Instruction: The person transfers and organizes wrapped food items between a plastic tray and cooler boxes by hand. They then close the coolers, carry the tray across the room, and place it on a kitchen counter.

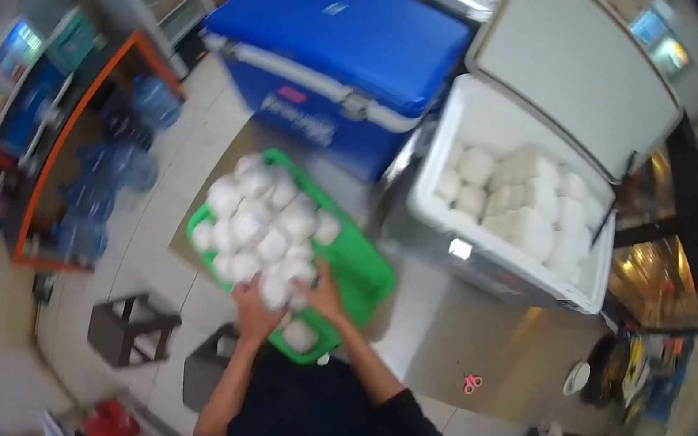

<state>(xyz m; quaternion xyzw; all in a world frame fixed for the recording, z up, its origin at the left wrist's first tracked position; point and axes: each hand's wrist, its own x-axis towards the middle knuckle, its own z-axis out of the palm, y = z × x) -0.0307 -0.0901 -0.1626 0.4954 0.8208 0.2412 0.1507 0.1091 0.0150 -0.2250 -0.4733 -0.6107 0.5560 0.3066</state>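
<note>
By a clock face centred on the green basket [366,290], a white bundle [274,291] is flanked at six o'clock by the left hand [258,311] and the right hand [324,293]. Fingertips are laid against the heap there; whether anything is clamped cannot be told through the blur. The basket's ten o'clock side is piled loosely with white bundles [249,227], while green floor is exposed toward three. At two o'clock, under a raised lid [575,67], further bundles [540,191] are packed closely in the white-lined cooler [496,279]. That part can be judged well advanced, with the basket's heap left unpacked.

Nearest, two hands are counted, then one basket with roughly twenty bundles showing; overlap prevents an exact figure. Two dark stools [127,338] are placed at seven and eight o'clock, and one pair of pink scissors [471,384] at four. Farther out, about five blue bottles [85,237] are shelved near nine. Two coolers are seen, the blue one [338,38] being closed at twelve; the packed bundles cannot be exactly counted.
</note>
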